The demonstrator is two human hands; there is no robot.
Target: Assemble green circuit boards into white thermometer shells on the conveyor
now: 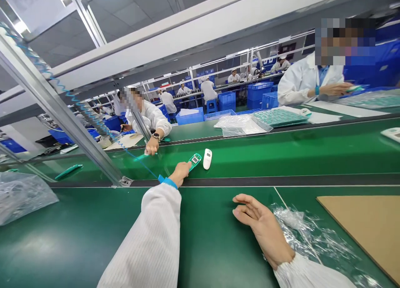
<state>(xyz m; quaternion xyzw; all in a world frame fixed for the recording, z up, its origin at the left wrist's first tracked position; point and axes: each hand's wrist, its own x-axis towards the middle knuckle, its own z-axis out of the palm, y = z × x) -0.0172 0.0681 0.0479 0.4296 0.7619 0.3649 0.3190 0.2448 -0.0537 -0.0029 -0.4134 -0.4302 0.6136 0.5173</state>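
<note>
**Foreground.** The right hand (262,225) is half open, its fingers loosely curled and holding nothing. It rests on the green bench mat (93,242), its wrist beside a crumpled plastic bag (300,229). A cardboard sheet (359,229) lies farther right on the mat.

**Centre.** The left hand (179,174), reaching out of a white sleeve (150,234), is closed on the lower end of a green circuit board (195,161). The fingers are partly hidden from this view. The board sits tilted at the near edge of the green conveyor belt (281,152), just beside a white plastic casing (207,159), which lies apart from it and untouched. A blue wrist strap (167,181) encircles the left wrist, and its coiled blue cord (78,100) runs up along an aluminium post (59,107).

**Across the belt.** A co-worker's hand (152,145), wearing a wristwatch (156,135), rests on a small white item (146,153). A second plastic bag (21,196) lies at far left.

**Background.** A stack of green boards (279,117) lies beside a third bag (240,125). To the right, another co-worker's hand (336,88) holds a board (354,88). Blue crates (256,92) and workers in white smocks (208,90) line the farther benches.
</note>
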